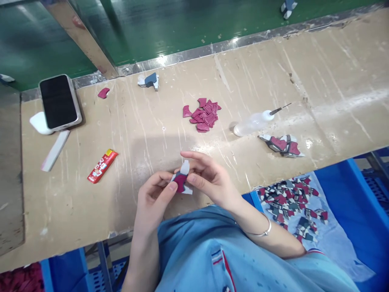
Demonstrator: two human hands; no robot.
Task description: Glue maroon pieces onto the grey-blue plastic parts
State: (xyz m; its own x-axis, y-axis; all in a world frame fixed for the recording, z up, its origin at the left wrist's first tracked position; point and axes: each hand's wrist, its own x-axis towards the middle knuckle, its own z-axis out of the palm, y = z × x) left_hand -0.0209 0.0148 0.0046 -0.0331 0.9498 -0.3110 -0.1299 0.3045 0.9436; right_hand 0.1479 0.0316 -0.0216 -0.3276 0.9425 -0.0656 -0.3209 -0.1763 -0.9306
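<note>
Between both hands, over the front of the table, is a small moulded plastic part (pixel 181 182) with a maroon face and white and grey edges. My left hand (pixel 156 196) pinches it from the left, thumb on the maroon face. On its other side my right hand (pixel 209 176) grips the right edge with thumb and fingers, the index finger stretched out. Beyond the hands lies a pile of maroon pieces (pixel 208 115). To the right, a clear bottle with a thin needle tip (pixel 253 123) lies on its side, near two assembled maroon-and-grey parts (pixel 282 145).
A smartphone (pixel 59 101) rests on a white object at the left. A red packet (pixel 102 166), a lone maroon piece (pixel 103 93) and a grey-white part (pixel 149 80) lie on the table (pixel 133 117). Below right, a blue bin (pixel 337 190) holds many parts.
</note>
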